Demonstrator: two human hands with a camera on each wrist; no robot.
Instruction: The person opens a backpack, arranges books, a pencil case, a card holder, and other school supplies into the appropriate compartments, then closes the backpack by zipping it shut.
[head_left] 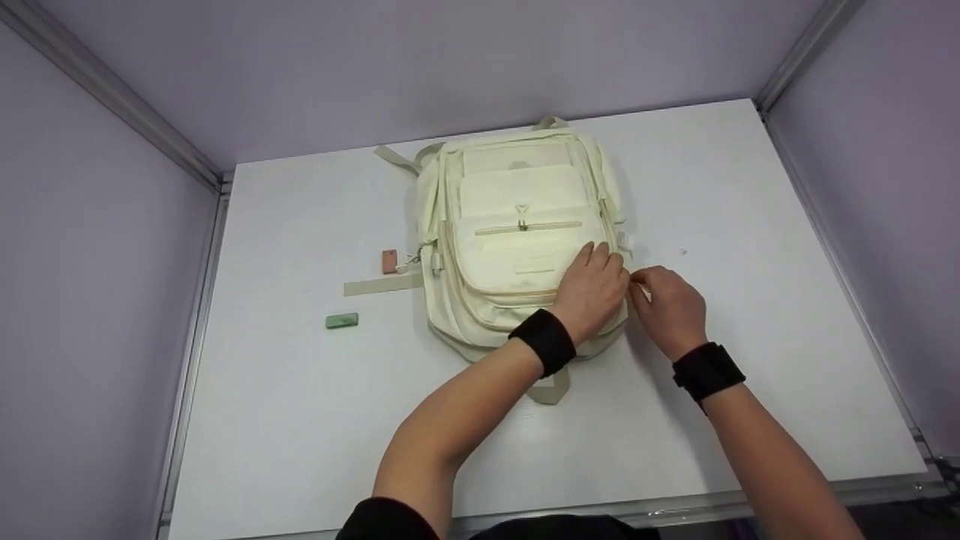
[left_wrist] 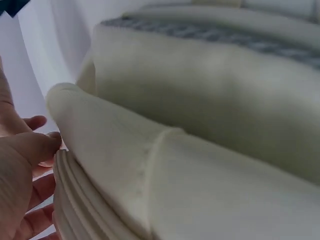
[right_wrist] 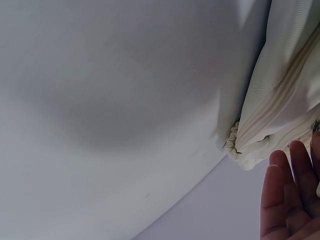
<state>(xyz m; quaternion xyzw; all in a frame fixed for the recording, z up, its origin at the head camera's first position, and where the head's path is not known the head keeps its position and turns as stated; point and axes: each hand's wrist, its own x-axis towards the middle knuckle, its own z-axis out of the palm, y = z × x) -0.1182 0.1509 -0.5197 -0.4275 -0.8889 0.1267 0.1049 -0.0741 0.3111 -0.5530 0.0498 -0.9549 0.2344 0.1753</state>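
Observation:
A cream backpack (head_left: 525, 259) lies front-up on the white table, with its zipped front pockets showing. My left hand (head_left: 592, 289) lies over its lower right side and grips the fabric; in the left wrist view, thumb and fingers bracket a folded edge of the backpack (left_wrist: 110, 135). Close beside it, my right hand (head_left: 673, 307) pinches at the bag's right edge with thumb and forefinger. The exact bit between those fingertips is hidden. In the right wrist view, several fingers of the right hand (right_wrist: 295, 195) are extended beside the backpack's side seam (right_wrist: 287, 80).
Left of the backpack are a small reddish block (head_left: 389, 262) and a green block (head_left: 342, 321). A beige strap (head_left: 382, 285) sticks out leftward, and another strap end (head_left: 550, 391) lies below the bag. Pale walls (head_left: 450, 67) enclose the table (head_left: 277, 420).

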